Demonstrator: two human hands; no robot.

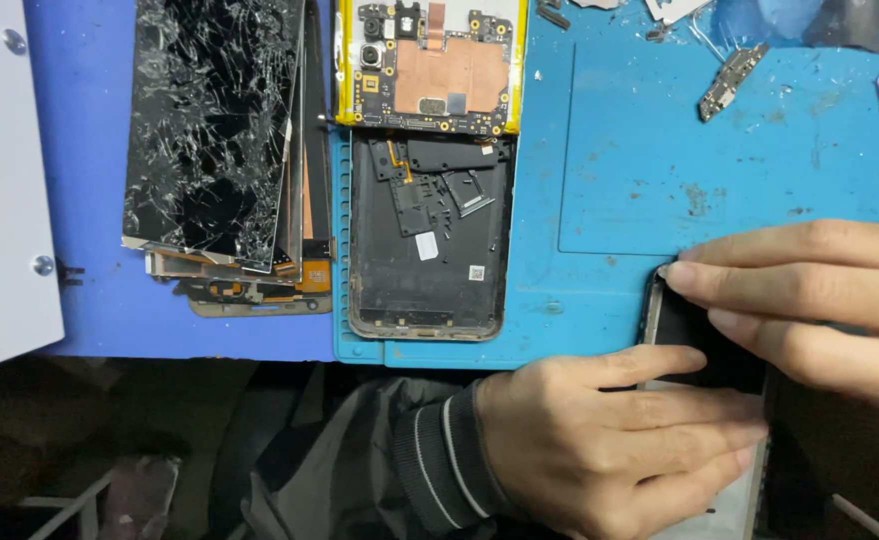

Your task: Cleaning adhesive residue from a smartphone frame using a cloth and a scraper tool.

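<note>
at lower right, left hand and right hand both grip the thin black phone by its edges; probably fragile, slippery.

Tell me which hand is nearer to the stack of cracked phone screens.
Left. The left hand lies at the lower middle, on the phone both hands hold, right of and below the stack of cracked screens. The right hand reaches in from the far right edge.

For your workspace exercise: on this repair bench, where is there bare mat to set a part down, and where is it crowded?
Free: the blue mat between the opened phone frame and the small circuit strip, above the right hand. Crowded: the cracked screens stack at left, and the near edge, where both hands, left hand included, cover a phone.
</note>
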